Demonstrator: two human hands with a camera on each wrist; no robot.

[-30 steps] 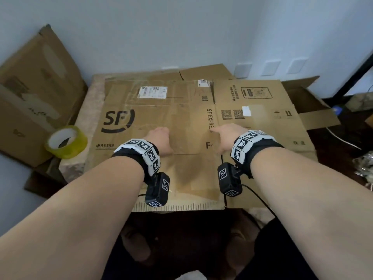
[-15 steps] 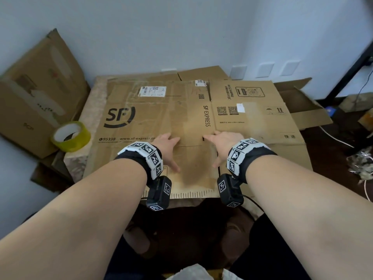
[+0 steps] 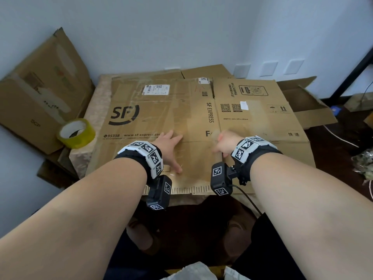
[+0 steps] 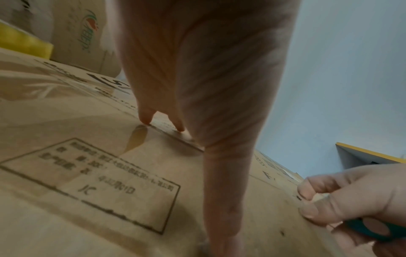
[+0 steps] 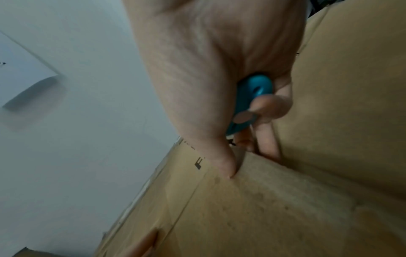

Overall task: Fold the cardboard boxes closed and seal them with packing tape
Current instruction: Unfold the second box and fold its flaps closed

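Head view: one flattened box [image 3: 181, 122] printed "SF EXPRESS" lies flat across a table [image 3: 96, 110], covering most of it. Two bare forearms reach onto it, each with a black wristband. The left hand [image 3: 171, 146] lies flat on the near middle of the box, fingers spread and straight. The right hand [image 3: 224, 144] sits just to its right, fingers curled at a slit between two flaps. One yellow tape roll [image 3: 76, 133] stands at the table's left edge, just beside the box. A second box [image 3: 40, 91] leans on the wall to the left, and a third, open one [image 3: 302, 104] sits behind on the right.

Left wrist view: the left hand's fingertips [image 4: 146, 117] press on a fold line, thumb stretched along the cardboard. The right hand's curled fingers [image 4: 312, 194] pinch a flap edge.

Right wrist view: the right hand grips one small teal tool [image 5: 250, 97] in the palm, its thumb [image 5: 226, 163] pressed against the flap's edge.
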